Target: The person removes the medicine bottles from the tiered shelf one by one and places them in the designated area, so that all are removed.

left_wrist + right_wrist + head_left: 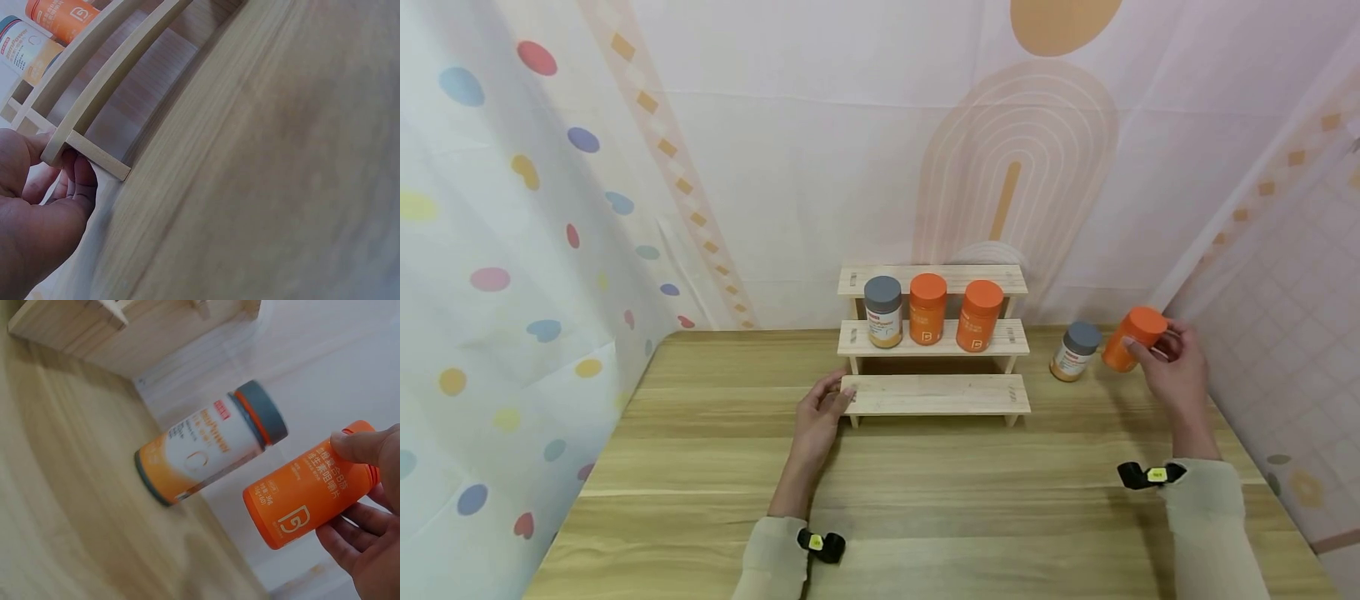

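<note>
Orange bottle (306, 487): far right of the tabletop (925, 508), tilted, apparently lifted. Right hand (1182, 373) grips it near the cap, thumb opposite fingers. Grey-capped bottle (1075, 353) stands just left of it. Farther left, wooden rack (936, 394); left hand (817, 421) pinches the left end of its near, lowest tier. Middle tier: one grey-capped, two orange jars (928, 309). Step, judged: handling the bottle while steadying the rack. Next move calls for clearing the grey-capped neighbour and righting the tilt.

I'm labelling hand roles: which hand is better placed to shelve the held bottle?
Likely the right hand: it grips that bottle, while the left hand holds the rack at one end.
</note>
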Demonstrator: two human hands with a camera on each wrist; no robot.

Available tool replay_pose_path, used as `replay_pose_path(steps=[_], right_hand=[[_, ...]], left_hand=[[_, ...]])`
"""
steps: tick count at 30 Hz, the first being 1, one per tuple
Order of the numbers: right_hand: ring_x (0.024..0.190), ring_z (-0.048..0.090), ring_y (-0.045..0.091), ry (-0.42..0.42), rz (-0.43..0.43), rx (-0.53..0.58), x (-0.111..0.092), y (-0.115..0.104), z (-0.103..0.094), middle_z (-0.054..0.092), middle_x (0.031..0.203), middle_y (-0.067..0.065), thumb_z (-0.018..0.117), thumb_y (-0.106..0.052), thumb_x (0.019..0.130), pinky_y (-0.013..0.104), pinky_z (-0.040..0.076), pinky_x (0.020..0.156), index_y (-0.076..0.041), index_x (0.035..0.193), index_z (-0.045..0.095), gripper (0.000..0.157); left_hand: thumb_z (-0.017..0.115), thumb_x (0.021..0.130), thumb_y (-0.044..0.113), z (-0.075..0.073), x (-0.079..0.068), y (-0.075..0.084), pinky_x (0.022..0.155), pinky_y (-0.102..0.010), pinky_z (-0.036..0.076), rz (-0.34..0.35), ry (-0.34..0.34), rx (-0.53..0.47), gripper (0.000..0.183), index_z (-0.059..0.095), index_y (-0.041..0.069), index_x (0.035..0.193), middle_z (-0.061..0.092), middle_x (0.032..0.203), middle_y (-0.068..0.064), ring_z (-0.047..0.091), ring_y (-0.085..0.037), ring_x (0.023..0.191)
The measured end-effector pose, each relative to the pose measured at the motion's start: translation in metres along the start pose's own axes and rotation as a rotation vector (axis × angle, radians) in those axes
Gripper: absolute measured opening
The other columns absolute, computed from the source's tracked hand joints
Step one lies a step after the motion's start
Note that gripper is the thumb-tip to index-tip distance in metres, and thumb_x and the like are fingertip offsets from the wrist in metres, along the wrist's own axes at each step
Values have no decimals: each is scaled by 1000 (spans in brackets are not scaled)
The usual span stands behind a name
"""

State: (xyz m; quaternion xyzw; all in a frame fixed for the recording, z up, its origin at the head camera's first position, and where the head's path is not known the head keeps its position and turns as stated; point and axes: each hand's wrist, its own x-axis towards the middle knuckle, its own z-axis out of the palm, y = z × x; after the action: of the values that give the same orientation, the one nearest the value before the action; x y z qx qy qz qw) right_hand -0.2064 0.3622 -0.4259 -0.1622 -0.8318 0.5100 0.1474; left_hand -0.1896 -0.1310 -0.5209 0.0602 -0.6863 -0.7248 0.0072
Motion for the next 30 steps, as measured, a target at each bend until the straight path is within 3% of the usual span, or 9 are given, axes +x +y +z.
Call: replay_pose_path(steps=[9,15,19,22,27,30], right_hand=[[106,52,-10,-36,-52,10,6,22,10,60,139,2,72,-24,97,3,46,88,-9,152,39,67],[111,52,-8,-78,-62,12,6,31,16,54,128,-17,71,-25,98,4,47,88,-16,150,44,60],[117,54,-4,-90,-23,-11,5,34,16,58,141,2,70,-30,98,7,48,91,-16,151,41,62],[126,55,5,-108,-1,-44,6,35,16,49,154,19,69,-35,99,11,49,95,-13,155,35,69],[134,53,14,-125,-27,-56,7,41,15,46,156,23,67,-32,101,18,51,103,-11,157,31,70],[136,53,16,-135,-46,-71,9,43,15,45,156,24,65,-30,102,15,50,100,-9,157,29,69]], left_hand=[[68,101,19,-1,0,0,90,-18,53,1,2,-7,40,60,15,140,55,123,-7,61,-14,113],[68,100,20,-1,0,-1,89,-17,53,-4,4,-8,42,60,13,141,56,126,-8,61,-13,113],[68,100,21,-1,1,-1,89,-17,53,-11,8,-2,44,58,12,142,55,127,-8,61,-13,113],[69,100,22,0,1,-2,89,-17,53,-10,12,-2,45,58,11,142,55,126,-8,61,-12,112],[69,100,21,0,1,-2,88,-18,53,1,11,-2,46,57,8,143,56,123,-7,62,-11,110],[69,100,21,0,1,-2,88,-18,53,3,14,-8,46,58,8,142,57,123,-7,62,-11,109]])
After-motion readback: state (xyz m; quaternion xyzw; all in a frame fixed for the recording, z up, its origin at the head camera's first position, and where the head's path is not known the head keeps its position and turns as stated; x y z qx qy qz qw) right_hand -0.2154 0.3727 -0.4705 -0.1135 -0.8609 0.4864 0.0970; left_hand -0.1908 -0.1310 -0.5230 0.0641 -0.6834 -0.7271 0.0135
